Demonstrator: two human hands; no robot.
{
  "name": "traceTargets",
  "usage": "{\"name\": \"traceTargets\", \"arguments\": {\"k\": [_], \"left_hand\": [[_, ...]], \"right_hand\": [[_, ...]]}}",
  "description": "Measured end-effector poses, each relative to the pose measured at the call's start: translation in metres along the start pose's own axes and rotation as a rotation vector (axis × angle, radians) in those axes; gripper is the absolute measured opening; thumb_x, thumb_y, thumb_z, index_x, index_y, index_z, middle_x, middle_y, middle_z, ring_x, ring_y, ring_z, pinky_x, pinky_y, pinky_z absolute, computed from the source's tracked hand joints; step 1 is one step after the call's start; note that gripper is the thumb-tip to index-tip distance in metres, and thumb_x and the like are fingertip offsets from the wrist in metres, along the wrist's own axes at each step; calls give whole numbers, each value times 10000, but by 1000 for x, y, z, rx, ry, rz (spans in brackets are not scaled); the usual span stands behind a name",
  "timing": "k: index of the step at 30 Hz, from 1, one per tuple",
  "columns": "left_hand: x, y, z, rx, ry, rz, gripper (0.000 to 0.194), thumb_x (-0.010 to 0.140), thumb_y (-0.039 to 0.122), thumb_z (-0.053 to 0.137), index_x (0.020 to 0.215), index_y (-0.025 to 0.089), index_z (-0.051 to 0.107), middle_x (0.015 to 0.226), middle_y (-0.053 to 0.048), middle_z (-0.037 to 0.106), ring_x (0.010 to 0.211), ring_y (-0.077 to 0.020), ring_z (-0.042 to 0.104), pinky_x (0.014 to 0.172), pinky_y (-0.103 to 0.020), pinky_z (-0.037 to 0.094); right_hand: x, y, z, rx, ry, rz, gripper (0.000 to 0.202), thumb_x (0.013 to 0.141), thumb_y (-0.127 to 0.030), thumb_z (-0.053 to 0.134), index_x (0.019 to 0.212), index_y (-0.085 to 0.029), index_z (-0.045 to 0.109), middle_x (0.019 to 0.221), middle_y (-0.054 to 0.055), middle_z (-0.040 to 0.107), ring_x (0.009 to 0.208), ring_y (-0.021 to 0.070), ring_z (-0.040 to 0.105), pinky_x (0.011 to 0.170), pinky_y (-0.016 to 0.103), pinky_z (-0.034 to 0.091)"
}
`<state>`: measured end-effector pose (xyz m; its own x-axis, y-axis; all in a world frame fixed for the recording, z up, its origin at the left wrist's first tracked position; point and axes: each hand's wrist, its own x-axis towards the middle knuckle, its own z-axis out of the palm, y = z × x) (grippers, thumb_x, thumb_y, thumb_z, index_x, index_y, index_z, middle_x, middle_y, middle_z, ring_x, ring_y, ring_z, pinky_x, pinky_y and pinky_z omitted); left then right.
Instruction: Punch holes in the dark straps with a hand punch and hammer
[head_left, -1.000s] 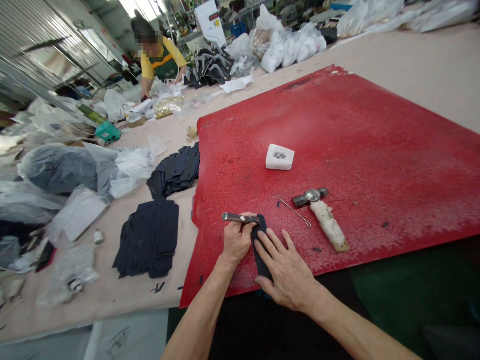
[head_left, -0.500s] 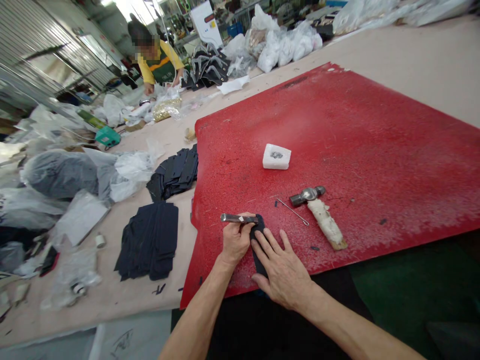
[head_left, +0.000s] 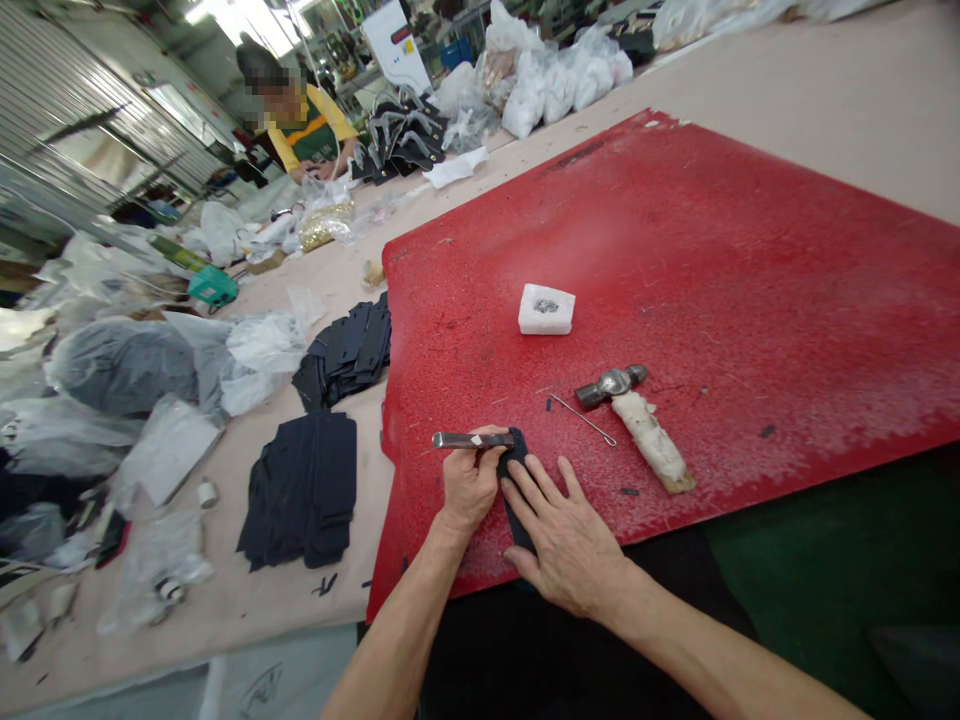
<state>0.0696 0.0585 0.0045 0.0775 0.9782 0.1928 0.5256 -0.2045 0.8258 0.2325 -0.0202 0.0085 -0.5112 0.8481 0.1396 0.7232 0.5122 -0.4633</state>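
My left hand (head_left: 471, 487) is closed around a metal punch (head_left: 459, 440), whose working end meets the top of a narrow dark piece of material (head_left: 519, 520). My right hand (head_left: 559, 530) lies with fingers spread, partly over that piece, pressing it to the red mat (head_left: 720, 300). Beyond the right hand rests a ball-peen hammer (head_left: 649, 440) with a wrapped handle. A thin metal rod with a looped end (head_left: 585, 420) lies beside the hammer. Farther up the mat sits a white block (head_left: 547, 310) with a dark smudged top.
Left of the mat are a neat stack of dark pieces (head_left: 304, 490) and a looser pile of dark pieces (head_left: 346, 345). Plastic bags (head_left: 120, 365) crowd the table's left side. A person in yellow sleeves (head_left: 307, 130) works at the far side. Small dark scraps dot the mat.
The whole view has shifted slightly. Both hands keep their places on the dark piece, and the punch looks a little more level. The person at the back has drawn their hands together.
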Motion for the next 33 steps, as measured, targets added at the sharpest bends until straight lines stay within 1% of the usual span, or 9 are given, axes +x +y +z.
{"name": "traceTargets", "arguments": {"k": [5, 8, 14, 17, 20, 29, 33], "left_hand": [[0, -1, -1, 35, -10, 26, 192, 920, 250, 529, 1006, 199, 692, 1039, -58, 731, 973, -190, 683, 934, -342, 539], [0, -3, 0, 52, 10, 73, 183, 920, 237, 527, 998, 193, 686, 1018, -52, 733, 950, -183, 690, 904, -337, 557], [2, -1, 8, 123, 42, 166, 164, 898, 161, 522, 976, 182, 664, 968, -50, 731, 923, -167, 692, 874, -303, 566], [3, 0, 13, 129, 52, 160, 160, 884, 138, 524, 960, 179, 659, 955, -54, 730, 924, -169, 692, 875, -299, 563], [3, 1, 15, 118, 66, 151, 162, 877, 129, 527, 952, 175, 662, 954, -57, 732, 927, -169, 693, 883, -299, 559], [0, 2, 15, 87, 98, 112, 181, 874, 132, 536, 968, 181, 682, 967, -49, 744, 935, -165, 699, 901, -301, 555], [0, 2, 13, 68, 83, 104, 182, 873, 132, 535, 968, 177, 683, 963, -50, 743, 931, -162, 701, 897, -295, 556]], "right_hand": [[0, 1, 0, -4, -5, 10, 737, 882, -410, 540, 1513, -133, 279, 1582, 144, 258, 1470, 351, 160, 1172, 622, 59], [1, 0, 0, -16, -8, 7, 729, 880, -407, 544, 1507, -130, 295, 1579, 147, 267, 1466, 357, 173, 1170, 625, 65], [0, 0, -2, -53, -12, 2, 705, 887, -400, 527, 1495, -111, 315, 1572, 157, 282, 1459, 357, 193, 1169, 626, 69], [0, -1, -2, -60, -16, -3, 679, 888, -395, 524, 1477, -106, 350, 1571, 160, 283, 1459, 361, 187, 1167, 625, 78], [0, -1, 0, -63, -15, 1, 687, 883, -389, 531, 1480, -104, 346, 1572, 155, 285, 1456, 365, 191, 1167, 623, 84], [-1, -2, 1, -68, -14, 10, 700, 880, -387, 536, 1490, -115, 329, 1574, 149, 283, 1454, 367, 199, 1166, 625, 82], [-1, -3, 0, -74, -10, 11, 713, 879, -395, 542, 1498, -126, 314, 1572, 143, 290, 1450, 363, 215, 1167, 619, 93]]}}
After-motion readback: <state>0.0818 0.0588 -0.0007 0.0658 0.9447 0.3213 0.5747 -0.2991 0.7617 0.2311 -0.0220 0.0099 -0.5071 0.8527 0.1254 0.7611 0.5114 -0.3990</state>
